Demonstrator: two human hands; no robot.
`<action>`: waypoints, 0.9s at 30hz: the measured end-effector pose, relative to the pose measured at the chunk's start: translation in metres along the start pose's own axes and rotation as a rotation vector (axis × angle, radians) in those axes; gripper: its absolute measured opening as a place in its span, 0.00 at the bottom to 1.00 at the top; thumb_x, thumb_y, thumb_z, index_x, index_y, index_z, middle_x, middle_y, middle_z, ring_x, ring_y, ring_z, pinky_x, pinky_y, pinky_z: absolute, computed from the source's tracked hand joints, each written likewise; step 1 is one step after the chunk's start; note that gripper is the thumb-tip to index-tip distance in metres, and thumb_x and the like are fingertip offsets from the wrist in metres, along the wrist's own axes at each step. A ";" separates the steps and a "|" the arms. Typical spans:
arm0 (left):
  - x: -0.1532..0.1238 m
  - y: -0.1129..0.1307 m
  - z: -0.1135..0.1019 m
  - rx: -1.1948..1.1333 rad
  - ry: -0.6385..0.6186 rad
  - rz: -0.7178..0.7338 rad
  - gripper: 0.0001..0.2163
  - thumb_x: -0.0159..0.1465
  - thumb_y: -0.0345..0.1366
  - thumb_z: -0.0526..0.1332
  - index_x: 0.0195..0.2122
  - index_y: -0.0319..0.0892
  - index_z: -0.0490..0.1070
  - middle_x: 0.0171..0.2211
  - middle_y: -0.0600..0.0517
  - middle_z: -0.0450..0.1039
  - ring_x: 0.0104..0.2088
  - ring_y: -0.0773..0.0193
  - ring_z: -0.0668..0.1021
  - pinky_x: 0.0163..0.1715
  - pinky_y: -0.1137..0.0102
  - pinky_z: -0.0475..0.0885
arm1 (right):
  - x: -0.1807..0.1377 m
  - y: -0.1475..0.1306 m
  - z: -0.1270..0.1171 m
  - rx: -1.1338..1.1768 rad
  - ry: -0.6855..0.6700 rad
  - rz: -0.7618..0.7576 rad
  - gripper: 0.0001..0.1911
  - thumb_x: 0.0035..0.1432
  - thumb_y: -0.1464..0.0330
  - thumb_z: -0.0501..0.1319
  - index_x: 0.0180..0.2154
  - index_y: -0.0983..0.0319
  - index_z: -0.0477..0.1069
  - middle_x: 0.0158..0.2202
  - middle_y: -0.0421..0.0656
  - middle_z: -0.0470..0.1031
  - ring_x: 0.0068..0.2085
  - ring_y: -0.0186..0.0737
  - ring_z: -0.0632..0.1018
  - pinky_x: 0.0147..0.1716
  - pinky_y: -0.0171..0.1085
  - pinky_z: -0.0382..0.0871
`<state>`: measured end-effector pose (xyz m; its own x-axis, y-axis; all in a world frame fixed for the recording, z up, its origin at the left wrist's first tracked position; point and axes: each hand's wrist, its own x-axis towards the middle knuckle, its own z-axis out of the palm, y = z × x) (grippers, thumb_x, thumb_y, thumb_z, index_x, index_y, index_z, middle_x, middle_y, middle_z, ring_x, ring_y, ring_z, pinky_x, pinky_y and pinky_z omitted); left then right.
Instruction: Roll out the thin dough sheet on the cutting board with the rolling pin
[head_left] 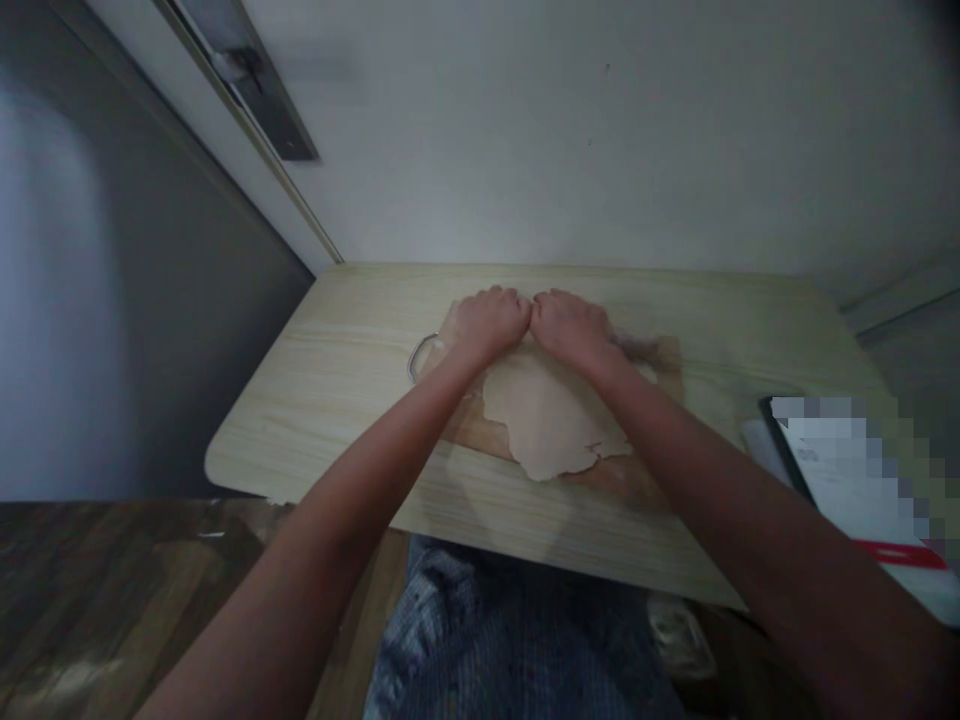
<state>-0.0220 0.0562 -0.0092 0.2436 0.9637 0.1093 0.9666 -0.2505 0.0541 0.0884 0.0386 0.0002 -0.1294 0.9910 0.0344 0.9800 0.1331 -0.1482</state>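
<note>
A thin, ragged-edged sheet of dough (pixel 559 415) lies spread over a wooden cutting board (pixel 480 432), its near edge torn on the right. My left hand (pixel 493 320) and my right hand (pixel 571 325) meet side by side over the far part of the dough. Both are closed, fingers curled down and away from me. They grip what looks like a rolling pin (pixel 637 347), whose blurred end sticks out past my right hand. The rest of it is hidden under my hands. A metal ring handle (pixel 415 358) shows at the board's left side.
The board lies on a pale wood-grain table (pixel 322 400) against a white door or wall (pixel 570 150). A partly blurred-out white packet or sheet with a red band (pixel 840 470) is at the table's right. Below the front edge stands a pale container (pixel 682 635).
</note>
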 end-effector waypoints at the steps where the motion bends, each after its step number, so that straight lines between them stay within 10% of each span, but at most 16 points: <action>1: -0.004 0.000 -0.001 0.020 -0.022 0.031 0.18 0.64 0.34 0.42 0.40 0.38 0.71 0.40 0.41 0.74 0.40 0.52 0.75 0.36 0.62 0.68 | -0.003 0.000 -0.001 -0.008 -0.028 -0.004 0.23 0.61 0.67 0.40 0.43 0.66 0.71 0.44 0.56 0.73 0.44 0.50 0.74 0.38 0.44 0.66; 16: -0.052 0.009 -0.005 0.027 0.061 -0.053 0.19 0.66 0.36 0.41 0.39 0.35 0.70 0.40 0.40 0.72 0.43 0.53 0.73 0.42 0.60 0.65 | -0.021 0.006 0.004 -0.050 -0.030 -0.289 0.22 0.63 0.65 0.40 0.51 0.65 0.65 0.59 0.53 0.58 0.60 0.47 0.59 0.52 0.46 0.58; 23: -0.078 -0.021 -0.012 -0.296 0.279 0.313 0.16 0.65 0.35 0.47 0.53 0.37 0.60 0.55 0.40 0.62 0.56 0.58 0.64 0.53 0.60 0.62 | -0.029 0.027 0.004 -0.085 0.066 -0.630 0.21 0.64 0.64 0.43 0.48 0.69 0.66 0.53 0.55 0.65 0.58 0.45 0.61 0.54 0.45 0.55; 27: -0.107 -0.040 -0.019 -0.208 0.196 0.669 0.16 0.65 0.37 0.50 0.52 0.39 0.61 0.54 0.40 0.63 0.57 0.56 0.64 0.53 0.57 0.63 | -0.038 0.030 -0.001 -0.135 0.054 -0.691 0.16 0.61 0.65 0.50 0.45 0.68 0.68 0.45 0.54 0.70 0.47 0.46 0.69 0.45 0.43 0.62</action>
<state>-0.0878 -0.0389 -0.0043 0.7398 0.5683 0.3602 0.5754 -0.8119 0.0991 0.1229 0.0052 -0.0042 -0.7247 0.6774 0.1264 0.6866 0.7254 0.0489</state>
